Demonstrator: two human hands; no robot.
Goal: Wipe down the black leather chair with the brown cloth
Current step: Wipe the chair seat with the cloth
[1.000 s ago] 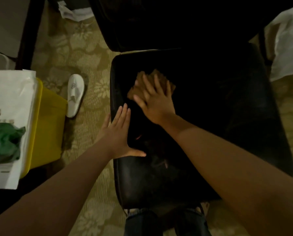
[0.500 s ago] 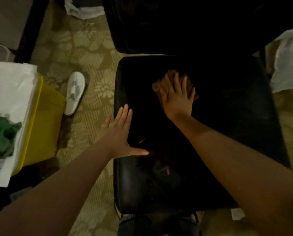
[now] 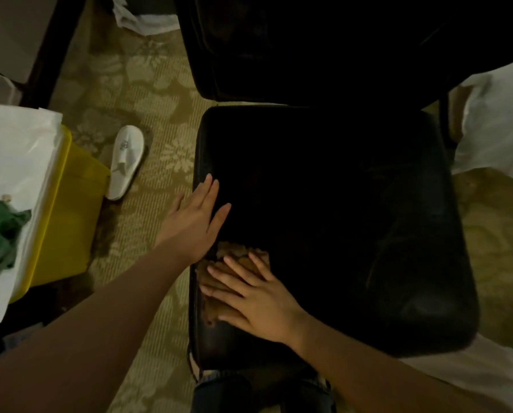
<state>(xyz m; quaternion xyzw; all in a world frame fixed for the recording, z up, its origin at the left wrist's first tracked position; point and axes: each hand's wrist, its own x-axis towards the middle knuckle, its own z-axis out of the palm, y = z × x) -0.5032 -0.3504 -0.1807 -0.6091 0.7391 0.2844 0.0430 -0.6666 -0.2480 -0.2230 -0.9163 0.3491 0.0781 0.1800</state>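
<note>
The black leather chair (image 3: 338, 234) fills the dim middle of the view, its seat glossy and creased toward the right edge. On the near left part of the seat lies the brown cloth (image 3: 219, 275), flattened under the right hand (image 3: 258, 299) — fingers straight and spread, pressing rather than gripping. The left hand (image 3: 195, 222) rests flat on the seat's left edge, holding nothing. Around it, patterned carpet (image 3: 147, 84) — a white slipper (image 3: 125, 162) and a yellow bin (image 3: 67, 210) at left.

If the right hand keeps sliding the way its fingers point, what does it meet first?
Probably the left hand: the right hand, flat on the cloth, points up-left toward that wrist at the seat edge.
</note>
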